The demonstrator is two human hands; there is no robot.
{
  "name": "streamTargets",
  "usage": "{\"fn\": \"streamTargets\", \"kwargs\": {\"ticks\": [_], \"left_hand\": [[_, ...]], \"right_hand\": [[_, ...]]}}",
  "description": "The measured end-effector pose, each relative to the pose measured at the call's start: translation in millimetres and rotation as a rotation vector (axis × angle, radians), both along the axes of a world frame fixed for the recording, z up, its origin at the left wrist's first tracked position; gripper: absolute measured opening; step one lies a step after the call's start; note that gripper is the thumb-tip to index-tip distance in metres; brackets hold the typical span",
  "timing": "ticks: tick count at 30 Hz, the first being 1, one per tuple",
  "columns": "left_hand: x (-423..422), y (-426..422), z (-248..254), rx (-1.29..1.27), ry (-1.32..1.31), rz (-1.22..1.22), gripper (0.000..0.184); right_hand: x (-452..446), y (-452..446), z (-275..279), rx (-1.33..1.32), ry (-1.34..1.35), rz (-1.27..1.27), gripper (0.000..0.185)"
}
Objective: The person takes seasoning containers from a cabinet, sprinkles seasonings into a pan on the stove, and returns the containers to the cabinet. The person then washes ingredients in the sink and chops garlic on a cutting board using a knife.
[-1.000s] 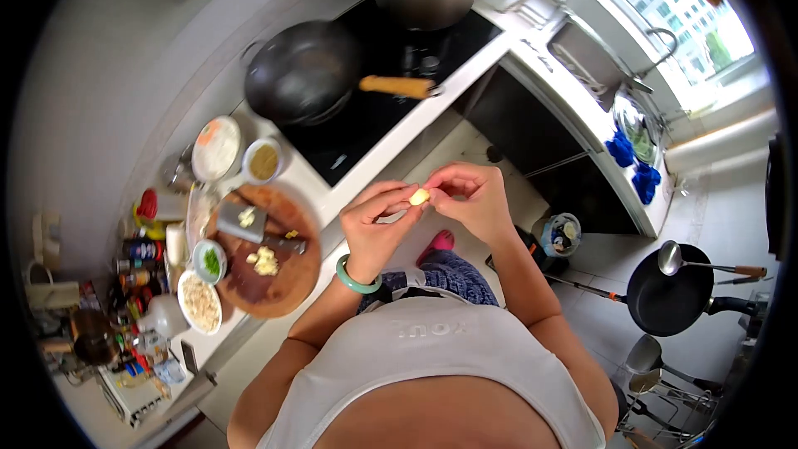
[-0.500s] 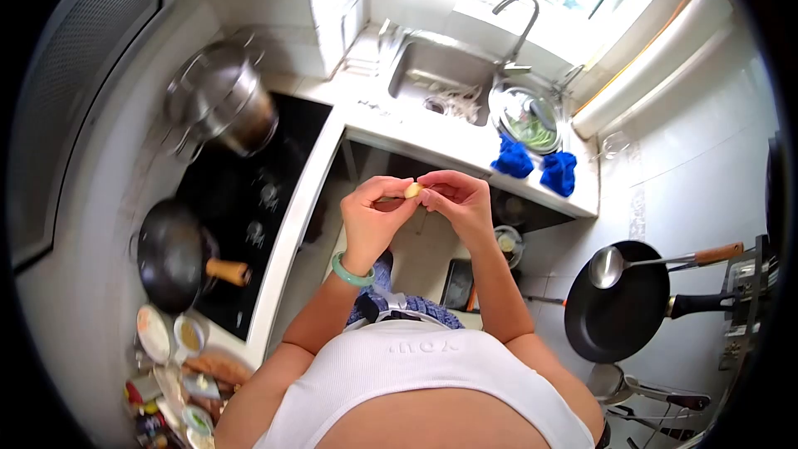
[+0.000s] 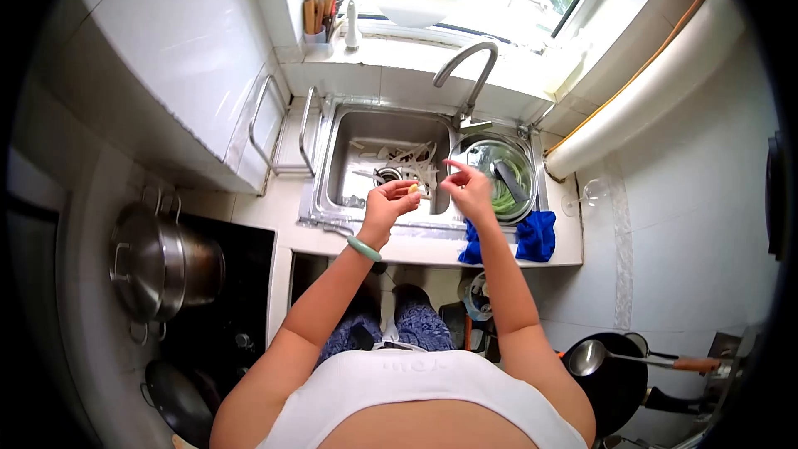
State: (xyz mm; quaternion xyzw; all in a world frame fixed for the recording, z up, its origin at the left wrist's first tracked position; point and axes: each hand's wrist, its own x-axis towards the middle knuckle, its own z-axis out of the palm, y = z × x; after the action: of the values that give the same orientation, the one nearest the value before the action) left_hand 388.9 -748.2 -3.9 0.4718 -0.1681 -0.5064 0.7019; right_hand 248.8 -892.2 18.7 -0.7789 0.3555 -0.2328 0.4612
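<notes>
Between the thumb and fingers of my left hand (image 3: 387, 209) is a small pale yellow garlic clove (image 3: 413, 189). A green bangle (image 3: 363, 249) circles the left wrist. My right hand (image 3: 470, 191) is a little to the right, apart from the left, its thumb and forefinger nearly together; whether a bit of something is between them is too small to tell. Both hands are over the front part of the steel sink (image 3: 349, 129), where pale peelings (image 3: 420, 158) lie around the drain.
A faucet (image 3: 478, 75) rises behind the sink. Right of the basin sit a glass lid (image 3: 490, 154) over green vegetables and blue cloths (image 3: 536, 237). A steel pot (image 3: 158, 262) stands on the stove at left; a pan (image 3: 611, 382) and ladle (image 3: 588, 357) are at lower right.
The view has turned from the stove and cutting board to the sink. My hands, earlier together at the clove, have come apart, with the clove staying in my left hand.
</notes>
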Motion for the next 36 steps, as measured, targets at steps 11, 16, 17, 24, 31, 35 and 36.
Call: {"fn": "streamTargets", "kwargs": {"ticks": [11, 16, 17, 24, 31, 35, 36], "left_hand": [[68, -128, -18, 0.091, -0.236, 0.132, 0.028], [76, -153, -12, 0.116, -0.262, 0.148, 0.028], [76, -156, -14, 0.123, -0.259, 0.153, 0.027], [79, -162, -23, 0.265, -0.547, 0.229, 0.028], [87, -152, -23, 0.338, -0.765, 0.301, 0.028], [85, -150, -23, 0.396, -0.782, 0.326, 0.022], [84, -150, -27, 0.389, -0.779, 0.374, 0.021]], "right_hand": [[15, -232, -102, -0.391, 0.933, -0.211, 0.062], [10, -225, -116, -0.459, 0.784, -0.134, 0.022], [15, -220, -114, -0.407, 0.882, -0.132, 0.037], [69, -158, -70, -0.207, 0.187, -0.015, 0.027], [141, -109, -52, 0.231, -0.096, 0.047, 0.020], [149, -99, -84, 0.436, -0.146, 0.014, 0.020], [152, -98, -103, 0.565, -0.215, 0.051, 0.020]]}}
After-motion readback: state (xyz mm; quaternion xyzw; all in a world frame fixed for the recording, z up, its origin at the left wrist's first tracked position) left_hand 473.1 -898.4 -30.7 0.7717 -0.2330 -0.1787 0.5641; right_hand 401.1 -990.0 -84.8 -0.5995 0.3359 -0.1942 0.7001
